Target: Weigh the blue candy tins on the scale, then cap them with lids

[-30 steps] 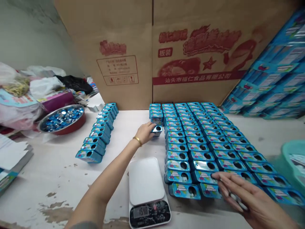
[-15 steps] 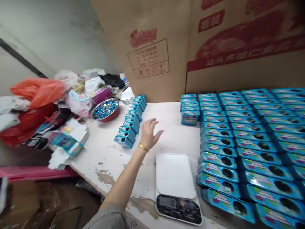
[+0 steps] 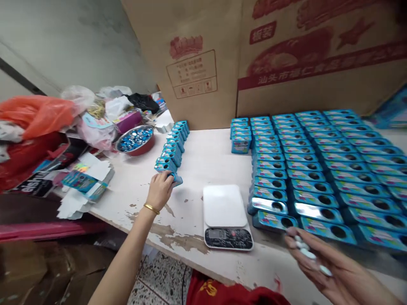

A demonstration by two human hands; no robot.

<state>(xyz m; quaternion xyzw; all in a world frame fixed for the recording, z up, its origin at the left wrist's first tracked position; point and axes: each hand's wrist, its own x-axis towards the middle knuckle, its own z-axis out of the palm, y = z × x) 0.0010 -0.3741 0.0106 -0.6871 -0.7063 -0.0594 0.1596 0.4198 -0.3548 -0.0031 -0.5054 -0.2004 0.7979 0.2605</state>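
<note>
My left hand [image 3: 160, 189] has its fingers closed over a small blue tin box [image 3: 177, 179] at the near end of the left row. Other blue tin boxes [image 3: 168, 151] of that row stretch away behind it. Several white tablets [image 3: 308, 254] lie in my right hand [image 3: 327, 264], which is cupped with its fingers curled around them at the lower right. Between my hands sits a white kitchen scale [image 3: 225, 206] with a bare platform and a dark display panel.
Dense rows of blue tin boxes [image 3: 305, 163] cover the table's right side. A bowl [image 3: 144, 148] of shiny blue pieces stands back left, near plastic bags [image 3: 41, 116] and unfolded cartons [image 3: 84, 182]. Large cardboard boxes [image 3: 203, 106] wall off the back.
My left hand moved left and toward me, from open above the table to gripping the nearest tin box, which is now tilted. My right hand has come into view with tablets.
</note>
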